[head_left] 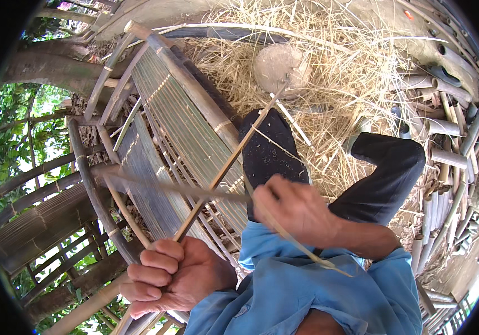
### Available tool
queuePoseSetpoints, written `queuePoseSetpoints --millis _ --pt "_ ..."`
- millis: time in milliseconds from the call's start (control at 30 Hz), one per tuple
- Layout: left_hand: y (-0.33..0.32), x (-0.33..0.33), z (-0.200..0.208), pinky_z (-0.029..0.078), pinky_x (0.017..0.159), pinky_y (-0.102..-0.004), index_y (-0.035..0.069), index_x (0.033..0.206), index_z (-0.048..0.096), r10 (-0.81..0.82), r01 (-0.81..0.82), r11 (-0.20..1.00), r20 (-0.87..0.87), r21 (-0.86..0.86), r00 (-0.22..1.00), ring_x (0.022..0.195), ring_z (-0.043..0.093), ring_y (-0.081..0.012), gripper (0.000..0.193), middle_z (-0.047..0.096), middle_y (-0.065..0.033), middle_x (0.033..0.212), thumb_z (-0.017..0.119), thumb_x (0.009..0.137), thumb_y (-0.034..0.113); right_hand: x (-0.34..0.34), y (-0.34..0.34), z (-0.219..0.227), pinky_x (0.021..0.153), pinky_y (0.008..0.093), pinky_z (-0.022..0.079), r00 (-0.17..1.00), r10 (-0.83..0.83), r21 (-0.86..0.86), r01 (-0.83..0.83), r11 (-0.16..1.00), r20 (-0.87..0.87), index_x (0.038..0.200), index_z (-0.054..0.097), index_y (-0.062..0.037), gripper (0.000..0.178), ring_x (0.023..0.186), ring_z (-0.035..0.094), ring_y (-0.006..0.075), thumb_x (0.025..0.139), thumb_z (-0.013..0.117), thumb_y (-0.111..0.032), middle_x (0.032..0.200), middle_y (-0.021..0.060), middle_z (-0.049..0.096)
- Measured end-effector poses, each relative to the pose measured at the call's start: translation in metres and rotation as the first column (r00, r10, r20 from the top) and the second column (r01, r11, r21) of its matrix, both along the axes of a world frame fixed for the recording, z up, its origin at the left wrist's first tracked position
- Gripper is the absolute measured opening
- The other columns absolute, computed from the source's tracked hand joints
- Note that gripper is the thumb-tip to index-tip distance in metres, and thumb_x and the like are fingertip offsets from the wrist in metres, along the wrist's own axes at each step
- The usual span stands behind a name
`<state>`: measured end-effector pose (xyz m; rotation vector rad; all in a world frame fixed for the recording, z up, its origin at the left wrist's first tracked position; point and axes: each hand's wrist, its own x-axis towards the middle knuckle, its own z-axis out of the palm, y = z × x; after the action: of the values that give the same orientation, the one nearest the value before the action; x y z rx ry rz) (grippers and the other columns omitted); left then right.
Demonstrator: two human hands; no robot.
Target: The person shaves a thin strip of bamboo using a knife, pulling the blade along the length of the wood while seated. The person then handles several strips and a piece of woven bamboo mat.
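A long, narrow bamboo strip [236, 156] slants from lower left to upper centre, over my dark-trousered leg [270, 142]. My left hand [181, 273] is closed in a fist around its lower end. My right hand [295, 209] is smeared by motion but closed around the grip of a knife. The blurred knife blade [172, 187] points left and crosses the strip just above my left fist. From under my right hand a thin, pale, curved length [309, 254] runs to my blue shirt; whether it is the knife's handle or a shaving I cannot tell. A thin peeled sliver [276, 142] hangs off the strip.
A slatted bamboo bench [186, 111] stands close on my left, with bamboo railings [33, 190] beyond it. Ahead, a round wooden block [281, 67] sits among heaped shavings [345, 89]. Cut bamboo lengths [446, 159] are piled along the right.
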<state>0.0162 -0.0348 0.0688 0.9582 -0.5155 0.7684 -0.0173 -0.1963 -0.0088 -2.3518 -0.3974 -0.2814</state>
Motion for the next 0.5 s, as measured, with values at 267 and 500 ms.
queuePoseSetpoints --millis 267,500 --pt "0.007 -0.01 -0.006 0.014 0.045 -0.028 0.016 0.077 0.033 0.28 -0.288 0.957 -0.159 -0.025 0.947 0.052 0.016 -0.0098 0.048 0.021 0.0028 0.064 0.042 0.104 0.055 0.011 -0.004 -0.022 0.041 0.0359 0.051 0.995 0.045 -0.035 -0.049 0.998 -0.091 0.094 0.055 -0.0065 0.009 0.055 0.064 0.0223 0.091 0.058 -0.014 0.071 0.0083 0.049" --pt "0.009 -0.017 -0.006 0.013 0.045 -0.0281 0.015 0.078 0.034 0.161 -0.162 0.987 -0.08 0.002 0.984 0.052 0.017 -0.0097 0.045 0.022 0.0031 0.064 0.044 0.106 0.048 0.024 -0.023 -0.051 0.043 0.0409 0.052 0.974 -0.085 -0.18 0.046 0.983 -0.212 0.095 0.053 -0.0076 0.011 0.058 0.065 0.03 0.089 0.061 -0.013 0.075 0.0128 0.054"
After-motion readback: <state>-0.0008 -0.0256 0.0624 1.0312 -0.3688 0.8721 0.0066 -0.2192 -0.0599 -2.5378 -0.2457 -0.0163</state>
